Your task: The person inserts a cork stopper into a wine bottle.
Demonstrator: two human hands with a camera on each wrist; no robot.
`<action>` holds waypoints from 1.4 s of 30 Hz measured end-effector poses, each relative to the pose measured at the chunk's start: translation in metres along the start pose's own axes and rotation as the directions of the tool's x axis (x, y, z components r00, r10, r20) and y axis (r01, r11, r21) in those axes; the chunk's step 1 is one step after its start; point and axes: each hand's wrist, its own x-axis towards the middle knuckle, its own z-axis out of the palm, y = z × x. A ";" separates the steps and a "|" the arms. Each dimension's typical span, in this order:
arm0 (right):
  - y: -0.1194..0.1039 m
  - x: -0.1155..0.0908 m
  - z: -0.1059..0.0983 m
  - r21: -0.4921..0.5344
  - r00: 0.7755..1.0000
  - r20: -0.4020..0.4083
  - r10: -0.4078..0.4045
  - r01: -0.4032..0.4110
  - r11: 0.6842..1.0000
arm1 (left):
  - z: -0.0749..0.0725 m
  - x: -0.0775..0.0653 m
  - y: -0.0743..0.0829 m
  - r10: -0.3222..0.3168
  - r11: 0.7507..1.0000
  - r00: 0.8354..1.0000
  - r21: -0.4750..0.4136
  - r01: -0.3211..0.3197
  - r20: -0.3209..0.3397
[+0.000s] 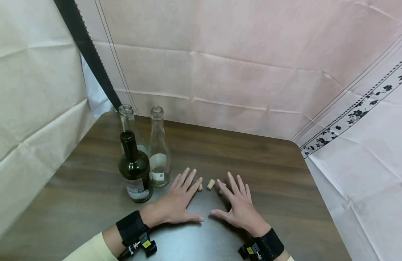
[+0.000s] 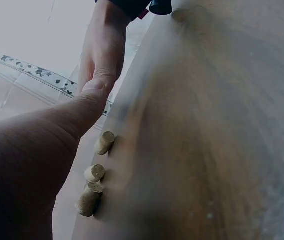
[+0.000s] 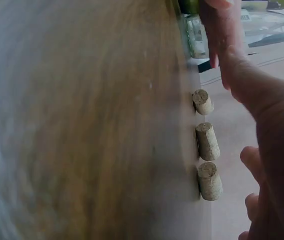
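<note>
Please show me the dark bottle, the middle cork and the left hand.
Dark bottle [image 1: 134, 167], head view: its body.
Middle cork [image 3: 208, 142], right wrist view: its side.
Left hand [image 1: 176, 203], head view: its back.

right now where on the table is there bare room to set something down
The table is bare between the right hand and the right edge; along the back, right of the clear bottles; and left of the dark bottle. It is crowded where those bottles stand together, and around the three corks near the left hand and right hand.

A creased, pale sheet hangs behind the wood-grained desk; a floral border slants at the right, a jagged-edged black strip at the left.
</note>
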 end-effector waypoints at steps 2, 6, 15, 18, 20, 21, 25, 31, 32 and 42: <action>0.000 0.001 0.000 0.004 1.000 -0.001 0.000 0.000 1.000 | 0.001 0.000 0.000 0.002 1.000 1.000 -0.005 -0.002 0.001; 0.000 0.003 -0.001 0.018 1.000 -0.005 0.006 -0.006 1.000 | 0.001 0.001 0.000 -0.003 1.000 1.000 -0.008 0.003 0.008; -0.006 0.017 -0.011 0.156 0.986 -0.004 0.169 -0.167 0.974 | 0.001 -0.003 0.005 -0.013 0.999 0.999 -0.045 0.015 0.035; -0.006 0.024 -0.012 0.172 0.977 0.012 0.213 -0.211 0.962 | 0.002 -0.004 0.005 -0.014 0.999 0.999 -0.049 0.016 0.041; -0.006 0.028 -0.012 0.169 0.975 0.017 0.223 -0.222 0.960 | 0.002 -0.004 0.005 -0.014 0.999 0.999 -0.045 0.016 0.043; -0.006 0.030 -0.012 0.164 0.974 0.019 0.226 -0.226 0.960 | 0.001 -0.004 0.006 -0.015 0.999 0.999 -0.044 0.017 0.046; -0.005 0.034 -0.013 0.148 0.975 0.009 0.224 -0.223 0.964 | 0.000 -0.004 0.007 -0.005 0.999 0.999 -0.043 0.007 0.046; -0.004 0.037 -0.017 0.145 0.974 0.002 0.225 -0.223 0.964 | -0.002 -0.002 0.008 0.009 0.999 0.999 -0.039 -0.007 0.039; -0.004 0.038 -0.017 0.146 0.974 0.002 0.227 -0.225 0.963 | -0.002 -0.002 0.008 0.009 0.999 0.999 -0.039 -0.008 0.037; -0.010 0.038 -0.021 0.168 0.972 -0.022 0.232 -0.225 0.960 | -0.008 0.001 0.010 0.012 0.995 0.999 -0.095 -0.015 -0.033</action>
